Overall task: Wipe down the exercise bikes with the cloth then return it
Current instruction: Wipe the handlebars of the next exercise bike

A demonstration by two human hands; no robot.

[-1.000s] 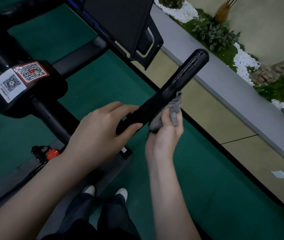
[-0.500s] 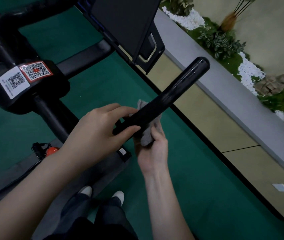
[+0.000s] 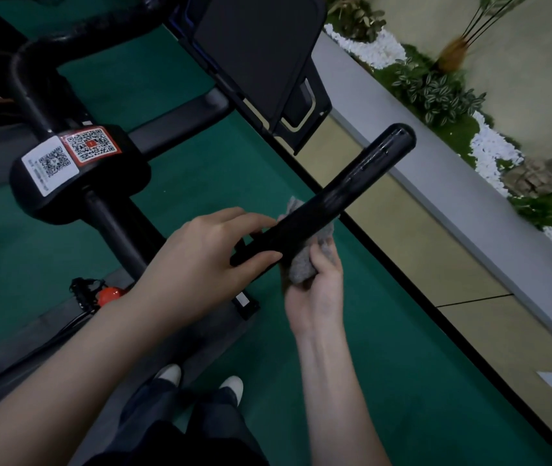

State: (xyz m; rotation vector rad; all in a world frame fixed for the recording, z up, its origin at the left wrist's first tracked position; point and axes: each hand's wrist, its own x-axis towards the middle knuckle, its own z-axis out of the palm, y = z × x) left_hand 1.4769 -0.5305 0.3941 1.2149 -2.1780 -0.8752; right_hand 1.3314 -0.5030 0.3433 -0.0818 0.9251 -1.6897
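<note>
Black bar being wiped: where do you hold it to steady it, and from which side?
Take the bar at its near, lower end, from above on the left. It is a round tube slanting up to the right, so fingers wrap over it, thumb opposite, as the left hand does. The right hand holds the cloth under mid-bar, so keep clear of that.

Handlebar [image 3: 351,193]: black, smooth, semi-gloss, faint streaky sheen; rubber or plastic, cannot tell which.
Cloth [image 3: 303,269]: grey, soft, nubbly weave, matt.
Stem housing [image 3: 79,193]: black moulded plastic, smooth, dull shine.
White sticker [image 3: 49,164]: printed paper or film, flat, satin.
Red sticker [image 3: 90,145]: same stock, slightly glossier.
Screen back [image 3: 257,45]: black, matt, finely grained.
Floor [image 3: 385,364]: green, matt, short carpet-like nap.
Ledge [image 3: 469,203]: grey, smooth, matt.
Pebbles [image 3: 489,146]: white, rough, loose.
</note>
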